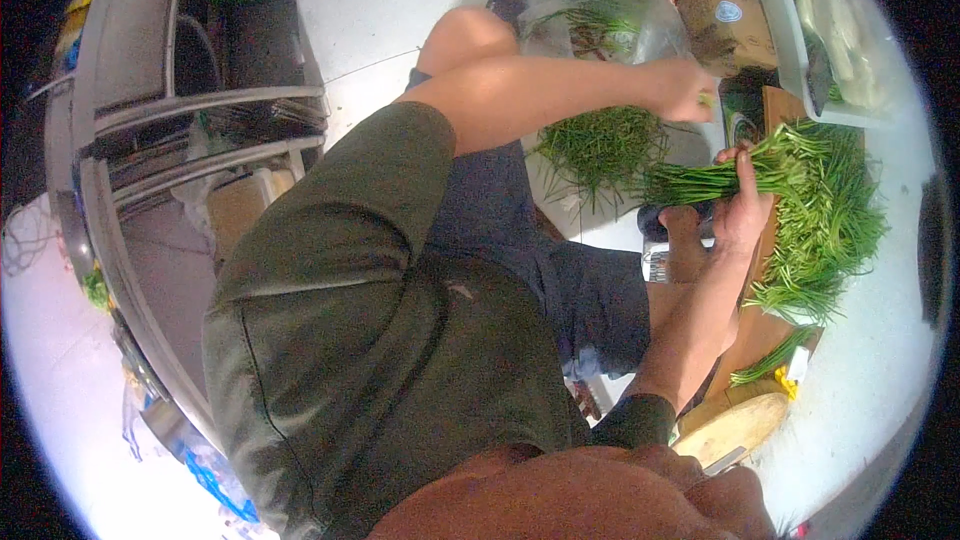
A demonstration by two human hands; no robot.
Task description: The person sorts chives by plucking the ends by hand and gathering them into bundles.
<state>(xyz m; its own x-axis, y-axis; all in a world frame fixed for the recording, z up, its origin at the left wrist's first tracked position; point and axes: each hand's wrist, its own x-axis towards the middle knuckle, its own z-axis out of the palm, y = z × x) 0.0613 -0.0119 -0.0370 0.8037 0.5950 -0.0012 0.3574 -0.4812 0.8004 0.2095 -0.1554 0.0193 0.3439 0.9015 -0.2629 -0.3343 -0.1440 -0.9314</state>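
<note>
My right hand [739,202] holds a bunch of thin green stalks, apparently garlic chives [697,181], with the thumb across them and their pale ends to the right. Just above it, my left hand [682,90] is closed in a blurred fist, with a small yellow-green bit [705,100] showing at the fingers. Beyond the bunch, a large heap of the same greens [832,232] lies over a wooden board [750,300]. On the floor below my left forearm is a loose pile of cut greens [600,146].
A clear plastic bag of greens [592,7] stands near my knee. Behind are a cardboard box [731,22] and a white plastic bin [795,52]. A round wooden chopping board [735,427] lies at lower right, near a small greens bundle [776,356]. A metal rack [210,101] stands at left.
</note>
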